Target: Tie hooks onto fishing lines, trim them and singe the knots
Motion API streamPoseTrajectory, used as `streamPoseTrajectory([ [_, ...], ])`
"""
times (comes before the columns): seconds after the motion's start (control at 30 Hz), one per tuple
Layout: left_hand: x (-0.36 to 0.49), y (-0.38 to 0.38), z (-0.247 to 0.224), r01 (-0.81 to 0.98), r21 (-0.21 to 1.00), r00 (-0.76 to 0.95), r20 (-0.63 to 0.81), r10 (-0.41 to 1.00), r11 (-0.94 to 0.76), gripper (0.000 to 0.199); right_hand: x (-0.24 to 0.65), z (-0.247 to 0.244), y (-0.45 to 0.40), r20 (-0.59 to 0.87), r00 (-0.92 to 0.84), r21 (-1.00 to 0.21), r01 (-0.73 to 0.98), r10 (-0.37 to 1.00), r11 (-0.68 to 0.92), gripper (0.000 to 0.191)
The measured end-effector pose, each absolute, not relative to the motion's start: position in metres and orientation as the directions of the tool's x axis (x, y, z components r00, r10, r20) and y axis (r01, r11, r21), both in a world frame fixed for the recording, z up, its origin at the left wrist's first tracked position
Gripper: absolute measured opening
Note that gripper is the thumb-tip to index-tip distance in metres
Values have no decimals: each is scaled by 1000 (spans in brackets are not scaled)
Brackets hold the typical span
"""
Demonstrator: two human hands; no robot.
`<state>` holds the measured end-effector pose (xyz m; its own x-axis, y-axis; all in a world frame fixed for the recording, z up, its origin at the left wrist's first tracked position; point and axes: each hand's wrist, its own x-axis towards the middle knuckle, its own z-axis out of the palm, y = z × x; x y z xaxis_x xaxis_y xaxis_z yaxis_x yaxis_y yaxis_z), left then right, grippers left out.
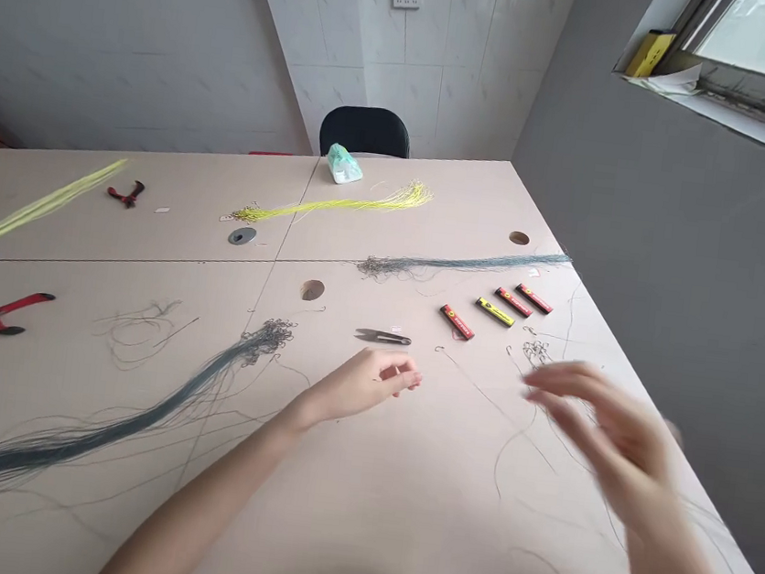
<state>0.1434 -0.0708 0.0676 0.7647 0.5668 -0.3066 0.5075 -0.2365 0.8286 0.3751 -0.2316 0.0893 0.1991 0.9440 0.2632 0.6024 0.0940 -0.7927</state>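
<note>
My left hand (375, 380) hovers over the table's middle, fingers curled and thumb close to the forefinger; whatever may be pinched there is too small to make out. Just beyond it lie thread snips (383, 336). On the right, my right hand (614, 433) is blurred by motion, its fingers stretched out and apart from the thumb, with nothing visible between them. Close to its fingertips is a small pile of fishing hooks (536, 352) with thin lines. One hook with its line (475, 382) lies between the hands.
Bundles of dark line with hooks (192, 385), (468, 264) and yellow line (337, 203) stretch across the table. Several lighters (457, 321) lie beyond my hands. Red-handled pliers (6, 313) are at left. A chair (365, 131) stands behind the table.
</note>
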Motion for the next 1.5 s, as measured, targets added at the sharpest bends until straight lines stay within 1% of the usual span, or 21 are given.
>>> streamPoseTrajectory([
  [0.03,152,-66,59,537,802,728,-284,624,-262,32,372,73,-207,205,198,-791,610,959,43,17],
  [0.1,168,-57,43,571,761,679,-227,698,-308,23,366,39,-168,66,220,-746,659,973,-99,17],
  [0.13,175,-54,37,581,747,666,-208,717,-323,20,364,24,-154,30,233,-691,708,972,-148,14],
  [0.2,185,-48,29,594,732,652,-196,732,-333,16,360,1,-137,6,224,-564,806,975,-181,12],
  [0.27,190,-43,23,601,728,647,-203,735,-329,14,356,-10,-130,20,198,-483,860,980,-164,14],
  [0.43,194,-38,12,597,740,651,-222,726,-309,14,350,-18,-125,139,61,-286,958,988,-18,24],
  [0.5,194,-38,8,589,753,657,-234,717,-294,14,348,-23,-124,150,33,-249,968,988,5,25],
  [0.6,193,-38,6,575,771,658,-238,714,-273,16,347,-27,-126,151,1,-245,969,989,36,24],
  [0.67,191,-38,8,562,802,650,-280,706,-200,23,348,-24,-128,205,-23,-266,961,978,78,21],
  [0.77,186,-38,18,500,865,653,-402,642,32,38,347,-12,-134,352,-62,-304,936,934,176,15],
  [0.8,184,-38,22,476,873,657,-431,618,104,40,347,-6,-136,394,-70,-311,928,916,205,14],
  [0.87,181,-38,32,445,876,658,-459,597,183,41,344,5,-140,444,-76,-323,916,893,238,13],
  [0.97,177,-40,47,443,869,654,-481,584,219,37,339,19,-144,489,-74,-346,898,869,272,14],
  [1.1,176,-44,64,466,864,658,-483,578,192,32,337,29,-148,523,-79,-352,887,849,299,15],
  [1.23,177,-46,68,469,867,694,-479,538,168,32,336,33,-151,522,-84,-344,890,849,300,14],
  [1.3,178,-46,68,479,864,714,-486,505,155,31,336,33,-153,500,-79,-367,883,862,293,14],
  [1.33,178,-46,68,484,863,719,-485,498,142,30,336,33,-154,484,-65,-412,863,873,292,13],
  [1.37,178,-46,69,487,865,724,-476,499,120,29,336,33,-156,456,-44,-487,823,889,291,13],
  [1.4,179,-47,70,485,870,731,-458,506,87,28,336,34,-157,405,-19,-590,758,914,277,12],
  [1.47,179,-48,72,464,886,754,-399,521,8,27,336,35,-161,241,16,-818,542,971,194,9],
  [1.5,179,-49,73,459,888,761,-373,531,-34,27,337,37,-163,144,13,-902,413,990,126,9],
])
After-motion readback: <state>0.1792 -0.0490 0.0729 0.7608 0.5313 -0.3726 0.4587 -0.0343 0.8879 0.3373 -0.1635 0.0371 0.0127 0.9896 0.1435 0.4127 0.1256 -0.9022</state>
